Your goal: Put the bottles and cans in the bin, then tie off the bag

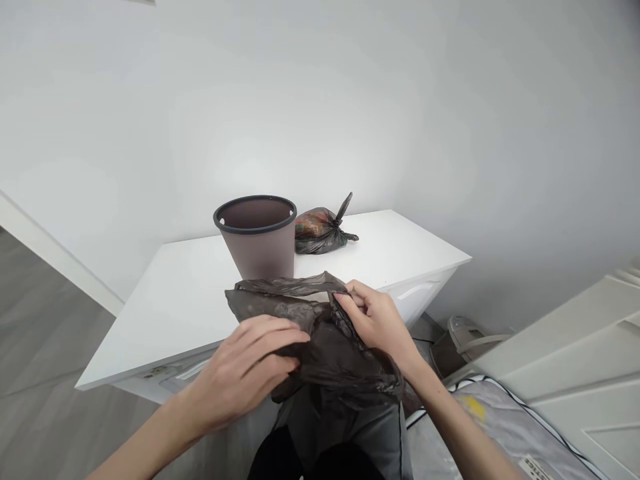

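A thin black plastic bag (345, 353) hangs crumpled between my hands, its mouth partly spread. My left hand (245, 367) is closed on the near left side of the bag, fingers pointing right. The rim at the right is pinched by my right hand (373, 313), thumb against fingers. Just beyond the bag stands a brownish-mauve trash can (263, 250) with a dark rim and side holes, upright on the white cabinet top. Behind it to the right lies a knotted black bag (323, 230) with orange and green contents showing through.
The white cabinet (390, 247) stands against a pale wall, its front edge near my knees. On the floor at right is a grey-brown bin with a handle (455, 347). A white panelled door (590, 360) and a grey mat (490, 413) are at the lower right.
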`<state>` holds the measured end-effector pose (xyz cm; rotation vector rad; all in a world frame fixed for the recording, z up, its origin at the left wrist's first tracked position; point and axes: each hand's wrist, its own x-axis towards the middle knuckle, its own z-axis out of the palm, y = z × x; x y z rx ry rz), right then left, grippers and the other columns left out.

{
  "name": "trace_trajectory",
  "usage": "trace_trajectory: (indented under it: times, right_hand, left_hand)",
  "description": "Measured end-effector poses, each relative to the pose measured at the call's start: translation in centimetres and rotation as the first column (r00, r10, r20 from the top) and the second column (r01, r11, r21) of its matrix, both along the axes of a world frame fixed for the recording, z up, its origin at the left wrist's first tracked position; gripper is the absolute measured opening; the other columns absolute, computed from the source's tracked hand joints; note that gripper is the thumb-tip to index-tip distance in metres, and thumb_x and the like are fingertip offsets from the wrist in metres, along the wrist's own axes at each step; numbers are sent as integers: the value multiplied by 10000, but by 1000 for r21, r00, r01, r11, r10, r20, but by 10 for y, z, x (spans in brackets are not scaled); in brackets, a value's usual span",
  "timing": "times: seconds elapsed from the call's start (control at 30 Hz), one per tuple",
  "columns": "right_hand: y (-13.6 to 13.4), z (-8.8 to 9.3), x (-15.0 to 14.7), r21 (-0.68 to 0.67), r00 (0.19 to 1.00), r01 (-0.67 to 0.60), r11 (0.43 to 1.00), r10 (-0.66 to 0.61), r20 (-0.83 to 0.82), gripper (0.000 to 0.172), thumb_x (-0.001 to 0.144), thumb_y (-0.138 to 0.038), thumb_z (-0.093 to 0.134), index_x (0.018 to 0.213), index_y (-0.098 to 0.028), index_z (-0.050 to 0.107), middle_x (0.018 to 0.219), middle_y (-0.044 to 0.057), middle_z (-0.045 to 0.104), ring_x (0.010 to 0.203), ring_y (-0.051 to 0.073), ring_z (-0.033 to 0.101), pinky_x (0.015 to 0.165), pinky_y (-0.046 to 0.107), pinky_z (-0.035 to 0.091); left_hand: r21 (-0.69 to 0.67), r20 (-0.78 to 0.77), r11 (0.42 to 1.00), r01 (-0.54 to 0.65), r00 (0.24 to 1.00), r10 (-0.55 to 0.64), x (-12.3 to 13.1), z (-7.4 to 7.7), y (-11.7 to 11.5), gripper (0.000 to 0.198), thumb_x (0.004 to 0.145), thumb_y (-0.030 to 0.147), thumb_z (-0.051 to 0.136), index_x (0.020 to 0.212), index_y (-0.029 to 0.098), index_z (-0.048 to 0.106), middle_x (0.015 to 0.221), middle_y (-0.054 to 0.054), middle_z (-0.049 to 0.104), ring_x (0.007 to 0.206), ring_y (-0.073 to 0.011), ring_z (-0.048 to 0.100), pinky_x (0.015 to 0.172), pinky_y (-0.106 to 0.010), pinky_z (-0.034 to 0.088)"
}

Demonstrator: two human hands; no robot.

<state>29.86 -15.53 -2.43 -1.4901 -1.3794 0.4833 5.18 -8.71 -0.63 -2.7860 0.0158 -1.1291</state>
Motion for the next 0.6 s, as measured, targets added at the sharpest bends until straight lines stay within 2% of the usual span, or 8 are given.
trace_trajectory:
  times: [0.07,0.13,0.23,0.33,0.43,0.5,0.53,0.6]
  right_hand:
    - [2,0,2,7,1000,6,1000,-6,21,339,985,-499,523,809,-214,582,556,-98,341,572,116,262,561,235,257]
    - [4,6,4,26,998,30,999,-31,62,339,987,-504,527,824,-215,596,540,-100,333,560,118,261,553,237,253]
    - [4,22,4,93,983,77,993,-91,157,327,998,-487,526,833,-220,617,538,-94,355,548,122,262,560,241,269]
    - [3,40,6,189,959,113,976,-157,237,306,1017,-464,527,876,-224,653,545,-90,358,544,124,251,575,242,292]
    - [-1,51,5,275,950,115,954,-187,252,278,1031,-440,534,921,-223,669,556,-87,373,541,119,285,567,233,303]
    - [-4,55,2,321,955,115,940,-193,225,257,1033,-411,544,922,-217,670,563,-85,406,537,109,316,557,225,307]
    - [-7,56,0,341,959,118,933,-196,204,247,1032,-395,550,912,-213,668,566,-84,429,534,104,332,554,221,312]
    - [-14,57,-7,376,967,128,918,-200,158,226,1029,-359,562,895,-208,664,570,-80,480,528,94,367,551,212,330]
  left_hand:
    - [-56,-98,995,84,991,-89,-2,-3,-8,201,991,15,507,1015,193,597,1246,-97,775,1290,-203,659,1148,-400,506]
    - [-141,-204,984,106,970,-133,-5,-7,-17,184,1023,59,450,1023,210,556,1367,-108,733,1264,-199,693,1065,-368,566]
    - [-311,-388,949,-57,919,-72,-13,-14,-31,142,1054,149,423,1059,229,541,1569,-123,589,998,-183,792,714,-284,604]
    - [-477,-515,834,-279,857,-8,-22,-16,-39,232,1041,181,419,1226,245,544,1637,-124,511,929,-198,799,720,-314,600]
    - [-640,-539,645,-417,842,10,-26,-14,-35,355,1080,267,354,1399,279,508,1375,-74,727,1034,-221,782,839,-338,604]
    - [-698,-552,526,-486,833,37,-24,-17,-25,393,1117,363,270,1366,306,570,1145,-28,796,1003,-211,781,818,-318,603]
    - [-703,-564,493,-513,824,54,-23,-20,-18,419,1124,413,257,1323,313,612,1084,-16,801,974,-206,784,795,-305,604]
    - [-663,-560,511,-548,815,148,-24,-30,-7,421,1108,498,333,1271,311,673,1019,-14,805,929,-208,790,757,-286,603]
